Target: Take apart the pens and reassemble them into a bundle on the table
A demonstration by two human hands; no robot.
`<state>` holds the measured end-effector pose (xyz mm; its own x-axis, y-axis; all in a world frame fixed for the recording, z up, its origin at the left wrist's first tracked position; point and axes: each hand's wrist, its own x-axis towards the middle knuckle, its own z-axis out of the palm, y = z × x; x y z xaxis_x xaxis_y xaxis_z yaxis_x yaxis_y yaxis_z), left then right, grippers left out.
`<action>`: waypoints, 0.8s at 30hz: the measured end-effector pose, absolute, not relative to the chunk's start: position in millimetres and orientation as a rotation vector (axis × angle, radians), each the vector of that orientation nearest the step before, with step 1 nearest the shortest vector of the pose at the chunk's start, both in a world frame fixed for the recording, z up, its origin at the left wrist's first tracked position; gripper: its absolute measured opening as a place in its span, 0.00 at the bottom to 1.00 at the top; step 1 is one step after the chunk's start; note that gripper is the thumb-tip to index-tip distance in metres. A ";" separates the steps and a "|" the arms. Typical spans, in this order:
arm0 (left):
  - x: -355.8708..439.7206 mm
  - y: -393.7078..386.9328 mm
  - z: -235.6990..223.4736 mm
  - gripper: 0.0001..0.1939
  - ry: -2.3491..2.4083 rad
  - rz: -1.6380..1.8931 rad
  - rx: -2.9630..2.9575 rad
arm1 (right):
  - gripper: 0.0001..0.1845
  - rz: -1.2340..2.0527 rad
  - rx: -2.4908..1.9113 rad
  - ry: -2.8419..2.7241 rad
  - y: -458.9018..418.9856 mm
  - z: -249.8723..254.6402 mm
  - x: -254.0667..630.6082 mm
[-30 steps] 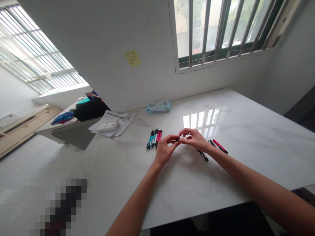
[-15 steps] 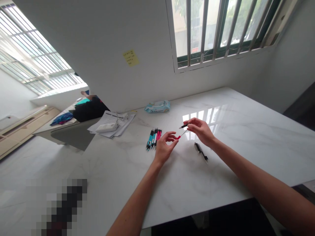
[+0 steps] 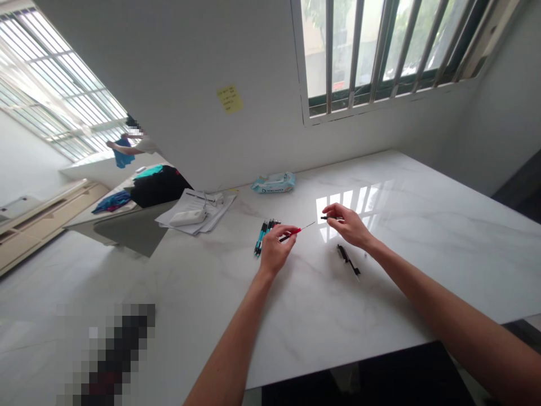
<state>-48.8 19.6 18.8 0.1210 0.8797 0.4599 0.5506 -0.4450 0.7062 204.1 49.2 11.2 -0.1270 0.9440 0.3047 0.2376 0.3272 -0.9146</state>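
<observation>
1. Fingers (image 3: 285, 230) of my left hand (image 3: 274, 254) are closed in a tight pinch on a red-tipped pen barrel (image 3: 292, 232), with the rest curled loosely beneath it.
2. Fingertips (image 3: 338, 213) of my right hand (image 3: 349, 228) are nearly shut on a short black pen piece (image 3: 325, 217), which sticks out to the left of my grip.
3. Since a moment ago, my hands have drawn further apart, and the two parts no longer meet. A thin metal refill (image 3: 307, 225) now shows, reaching from the red end toward the black piece, with a small gap left between them. Both parts are held in the air above the white marble tabletop (image 3: 426, 186).
4. Just past my left hand lies a bundle of teal pens (image 3: 262, 239), its lower end close to my fingers. Below my right hand, a black pen (image 3: 347, 260) lies alone.
5. Open marble stretches to my right and toward me, well short of the near edge. Farther off are papers (image 3: 198, 211) and a wet-wipes packet (image 3: 274, 182). Beyond the table, a person (image 3: 133, 144) holds up a blue cloth.
</observation>
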 end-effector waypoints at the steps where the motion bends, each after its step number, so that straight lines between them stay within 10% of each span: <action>1: -48.7 19.5 18.5 0.08 1.392 1.244 2.045 | 0.11 0.884 -1.110 -1.596 48.3 12.7 203.9; 24: -40.5 15.7 15.8 0.08 1.253 1.153 2.039 | 0.09 1.027 -0.918 -1.762 37.2 12.5 191.7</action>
<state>-40.5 15.7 15.8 0.2260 0.8846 0.4080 0.4800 -0.4655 0.7436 191.7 37.2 12.5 -0.3452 0.8843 0.3144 0.1622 0.3861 -0.9081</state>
